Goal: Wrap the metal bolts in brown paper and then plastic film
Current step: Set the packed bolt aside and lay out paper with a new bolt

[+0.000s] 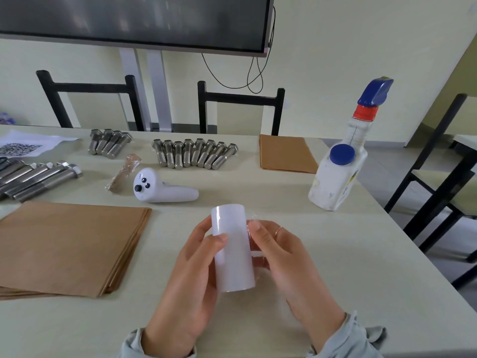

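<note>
A white roll of plastic film (232, 246) is held upright-tilted above the table's near middle. My left hand (192, 275) grips its left side with curled fingers. My right hand (284, 262) holds the right side, thumb on the film's loose edge. A stack of brown paper sheets (69, 246) lies at the left. A row of metal bolts (196, 153) lies at the back middle, a smaller group of bolts (109, 143) sits further left, and long bolts (36, 177) lie at the far left. One wrapped bolt (124, 173) lies beside them.
A white handheld controller (160, 188) lies in front of the wrapped bolt. A smaller brown paper stack (286, 157) sits at the back right. A white bottle with blue caps (343, 166) stands near the table's right edge. Black chairs stand behind the table.
</note>
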The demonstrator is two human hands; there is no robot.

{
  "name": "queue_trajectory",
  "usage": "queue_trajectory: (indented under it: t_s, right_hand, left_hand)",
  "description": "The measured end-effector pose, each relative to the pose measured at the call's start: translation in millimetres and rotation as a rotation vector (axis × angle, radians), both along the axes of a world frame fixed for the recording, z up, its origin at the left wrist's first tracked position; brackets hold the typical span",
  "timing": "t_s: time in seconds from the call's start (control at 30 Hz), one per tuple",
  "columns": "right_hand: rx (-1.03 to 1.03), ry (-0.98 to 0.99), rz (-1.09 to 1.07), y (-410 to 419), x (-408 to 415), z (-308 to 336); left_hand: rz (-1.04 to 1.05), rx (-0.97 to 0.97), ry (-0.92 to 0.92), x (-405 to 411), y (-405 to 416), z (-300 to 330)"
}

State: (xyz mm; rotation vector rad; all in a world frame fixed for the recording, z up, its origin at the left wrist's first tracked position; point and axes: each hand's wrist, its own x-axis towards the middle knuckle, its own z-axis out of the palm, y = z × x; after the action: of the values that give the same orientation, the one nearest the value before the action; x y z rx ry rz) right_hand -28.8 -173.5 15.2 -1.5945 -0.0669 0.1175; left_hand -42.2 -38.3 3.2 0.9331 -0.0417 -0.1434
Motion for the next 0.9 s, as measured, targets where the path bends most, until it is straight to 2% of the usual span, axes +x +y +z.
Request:
queue_trajectory:
  t_s: [0.13, 0.23, 0.3, 0.4, 0.5, 0.57, 0.63, 0.73, 0.83, 0.9]
  right_hand:
    - [-0.082, -0.151, -0.23, -1.5, 5.2, -1.4]
    - [-0.25, -0.275, -0.309, 0.5, 7.9, -0.2]
    - [-0.317, -0.337, -0.347, 2.0, 9.1, 3.6]
    - [-0.305, -0.38, -0.345, 4.5, 10.3, 13.3]
    - [-0.289, -0.401, -0.329, 3.3, 12.0, 22.7]
    - [-0.32, -0.389, -0.352, -3.3, 15.7, 26.5]
    - [-0.346, -0.327, -0.389, -14.3, 20.0, 26.9]
    - [-0.357, -0.22, -0.451, -30.8, 24.8, 23.4]
    - [-0.357, -0.181, -0.484, -39.3, 27.0, 18.8]
    - [-0.35, -0.183, -0.478, -40.3, 27.1, 19.2]
  left_hand:
    - [-0.053, -0.088, 0.044, -0.6, 0.1, 2.7]
    - [-0.107, -0.304, 0.226, 3.0, 0.5, 4.7]
    - [-0.115, -0.36, 0.306, 5.4, 1.5, 5.7]
    - [-0.149, -0.25, 0.315, 6.0, -2.0, 7.8]
    - [-0.042, -0.115, 0.302, 6.6, -7.5, 9.5]
    - [0.013, -0.114, 0.294, 6.7, -6.6, 9.8]
    - [0.009, -0.287, 0.291, 7.1, 2.0, 8.1]
    - [-0.143, -0.478, 0.285, 6.1, 19.2, 7.4]
    - [-0.2, -0.472, 0.31, 4.8, 20.8, 13.8]
    - [-0.092, -0.394, 0.347, 5.5, 16.3, 18.8]
